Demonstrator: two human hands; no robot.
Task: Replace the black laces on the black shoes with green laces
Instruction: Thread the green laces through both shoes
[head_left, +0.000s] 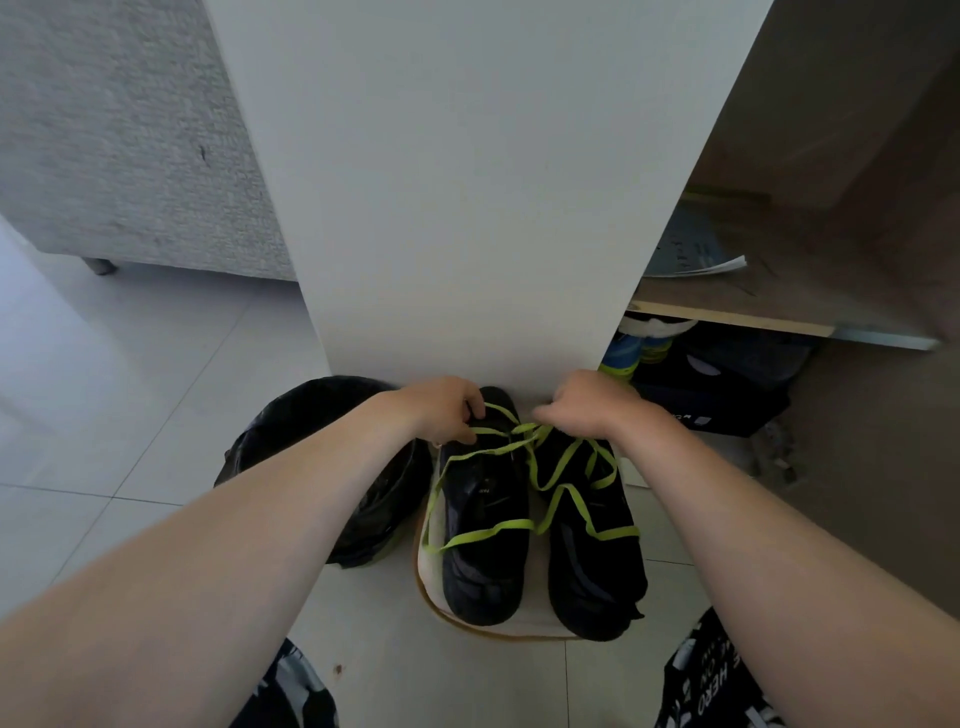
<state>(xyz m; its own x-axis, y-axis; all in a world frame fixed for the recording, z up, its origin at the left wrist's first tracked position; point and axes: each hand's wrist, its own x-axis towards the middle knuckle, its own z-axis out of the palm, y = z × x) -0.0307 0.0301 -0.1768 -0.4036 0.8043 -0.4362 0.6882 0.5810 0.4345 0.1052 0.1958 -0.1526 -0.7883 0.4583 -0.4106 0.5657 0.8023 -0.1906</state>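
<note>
Two hands were in view: a left hand (441, 408) and a right hand (587, 402), each pinching the laces (488, 532). Two shoes lay just below the grips: a left shoe (483, 561) and a right shoe (597, 582). Whether the laces numbered one or two could not be told. One bag (291, 431) sat left of the left grip, and one box (727, 395) right of the right grip.

A: Where did the shoes (483, 519) stand?
B: Side by side on a pad (524, 626) before an upright panel (467, 208). A bag (311, 415) lay left of the pad, and a shelf (727, 306) stood right of the panel.
A: And the laces (483, 534)?
B: Across both shoes, held at the far end by the left hand (441, 408) and right hand (587, 402).
</note>
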